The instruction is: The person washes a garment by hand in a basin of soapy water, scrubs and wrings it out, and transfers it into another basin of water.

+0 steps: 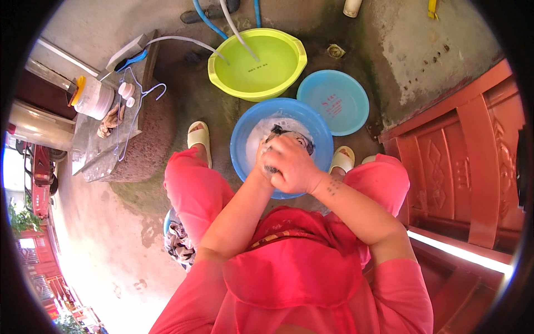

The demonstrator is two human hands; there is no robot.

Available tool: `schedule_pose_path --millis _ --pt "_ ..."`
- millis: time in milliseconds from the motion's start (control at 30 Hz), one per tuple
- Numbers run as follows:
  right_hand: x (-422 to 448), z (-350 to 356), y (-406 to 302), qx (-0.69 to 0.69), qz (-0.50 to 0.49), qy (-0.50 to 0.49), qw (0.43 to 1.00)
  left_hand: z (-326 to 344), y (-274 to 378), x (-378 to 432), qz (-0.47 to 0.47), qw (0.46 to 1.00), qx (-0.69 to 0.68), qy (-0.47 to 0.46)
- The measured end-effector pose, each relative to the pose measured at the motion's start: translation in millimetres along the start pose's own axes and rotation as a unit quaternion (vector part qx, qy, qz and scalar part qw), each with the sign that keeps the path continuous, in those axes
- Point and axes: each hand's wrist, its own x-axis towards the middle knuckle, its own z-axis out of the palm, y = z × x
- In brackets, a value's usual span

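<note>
Both hands are together over a blue plastic basin (240, 156) that holds white suds. My left hand (267, 156) and my right hand (294, 163) cannot be told by crossing; the arm from the picture's left ends in the first and the arm from the right in the second. Between them they squeeze a wet dark and pale patterned cloth (306, 142), part of which hangs into the suds. The fingers are partly hidden and slightly blurred.
A yellow-green basin (215, 83) of water with hoses stands beyond, beside a light blue basin (363, 104). At left, a stone slab (94, 156) bears a hanger (144, 94) and a jar (96, 100). Bundled clothes (179, 244) lie by one leg; a red door (475, 167) is at right.
</note>
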Motion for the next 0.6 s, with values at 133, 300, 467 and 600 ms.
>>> schedule_pose_path --millis 133,300,467,600 --pt "-17 22 50 -0.016 0.152 0.114 0.982 20 -2 -7 0.080 0.991 0.073 0.081" --pt "-19 32 82 0.225 0.417 0.066 0.878 9 7 -5 0.032 0.973 0.141 0.178" --pt "-12 25 64 0.176 0.297 0.090 0.934 5 41 -9 -0.027 0.985 0.016 0.169" --pt "2 -12 27 0.139 0.177 0.074 0.972 48 51 -19 -0.029 0.997 -0.024 0.070"
